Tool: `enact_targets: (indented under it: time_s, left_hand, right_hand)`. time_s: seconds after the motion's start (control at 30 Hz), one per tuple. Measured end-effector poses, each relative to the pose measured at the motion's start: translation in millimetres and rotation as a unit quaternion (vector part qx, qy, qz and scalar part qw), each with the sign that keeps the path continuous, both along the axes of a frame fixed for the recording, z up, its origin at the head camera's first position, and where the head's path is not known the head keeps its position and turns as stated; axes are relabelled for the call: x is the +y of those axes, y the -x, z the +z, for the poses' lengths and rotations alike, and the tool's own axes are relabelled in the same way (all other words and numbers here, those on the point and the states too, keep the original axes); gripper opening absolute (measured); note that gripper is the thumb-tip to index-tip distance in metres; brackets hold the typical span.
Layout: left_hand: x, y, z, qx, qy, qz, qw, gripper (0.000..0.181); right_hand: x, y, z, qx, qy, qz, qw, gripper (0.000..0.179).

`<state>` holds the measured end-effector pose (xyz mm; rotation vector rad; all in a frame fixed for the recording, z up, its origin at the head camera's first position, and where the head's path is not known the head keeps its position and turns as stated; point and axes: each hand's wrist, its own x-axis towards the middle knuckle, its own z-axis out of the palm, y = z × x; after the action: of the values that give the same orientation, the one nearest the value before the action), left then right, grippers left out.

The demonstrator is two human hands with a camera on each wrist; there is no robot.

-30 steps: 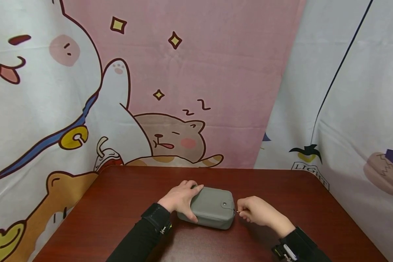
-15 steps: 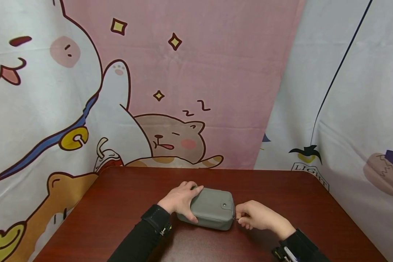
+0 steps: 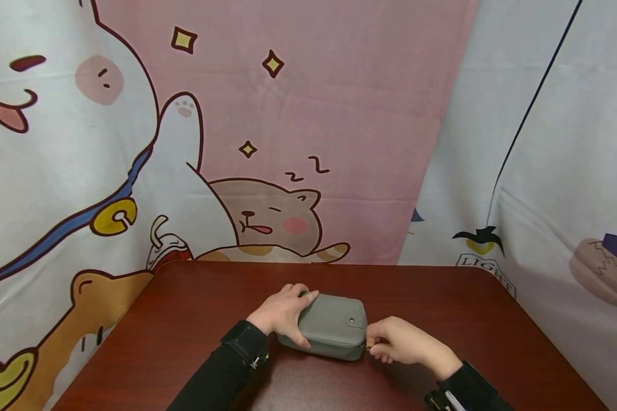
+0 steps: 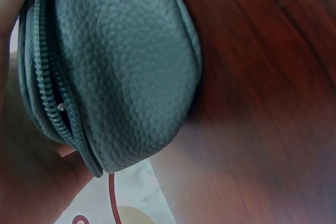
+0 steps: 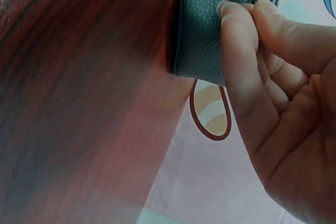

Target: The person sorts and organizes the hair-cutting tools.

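A grey-green pebbled leather zip case with a snap tab lies on the table. My left hand holds its left end, thumb at the near side and fingers across the far side. In the left wrist view, the zipper teeth at that end stand parted, with a dark gap between them. My right hand is at the case's near right corner, thumb and forefinger pinching the zipper pull, most of it hidden by the fingertips. The right wrist view shows the right hand's fingers against the case's end.
The case rests on a reddish-brown wooden table. A cartoon-printed cloth hangs behind the table's far edge and along its sides. Dark sleeves and wrist straps cover both forearms.
My right hand has moved toward me and slightly left along the case's right end, with the zipper pull pinched. The left hand and the case have stayed almost still.
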<state>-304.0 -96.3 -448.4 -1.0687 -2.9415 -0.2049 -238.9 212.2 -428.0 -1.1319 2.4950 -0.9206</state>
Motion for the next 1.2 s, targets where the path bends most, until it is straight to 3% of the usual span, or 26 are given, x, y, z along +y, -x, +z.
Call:
enact_targets:
  time_s: [0.3, 0.5, 0.9, 1.2]
  left_hand:
    - [-1.4, -1.1, 1.1, 0.004, -0.005, -0.001, 1.0000, 0.116]
    - [-0.3, -2.8, 2.0, 0.007, -0.008, 0.007, 0.9999, 0.116]
    - [7.7, -9.6, -1.3, 0.025, -0.021, 0.054, 0.9980, 0.114]
    - [14.6, -16.0, -0.6, 0.035, -0.032, 0.081, 0.9956, 0.114]
  right_hand:
    - [-8.7, -2.4, -3.7, -0.016, 0.040, 0.020, 0.9989, 0.015]
    - [-12.3, -5.1, -2.1, -0.001, 0.031, 0.006, 0.9995, 0.014]
    - [-11.0, -1.9, -1.4, -0.008, 0.026, -0.050, 0.9984, 0.015]
    - [-17.5, 0.3, -4.7, 0.012, 0.042, -0.049, 0.9978, 0.017]
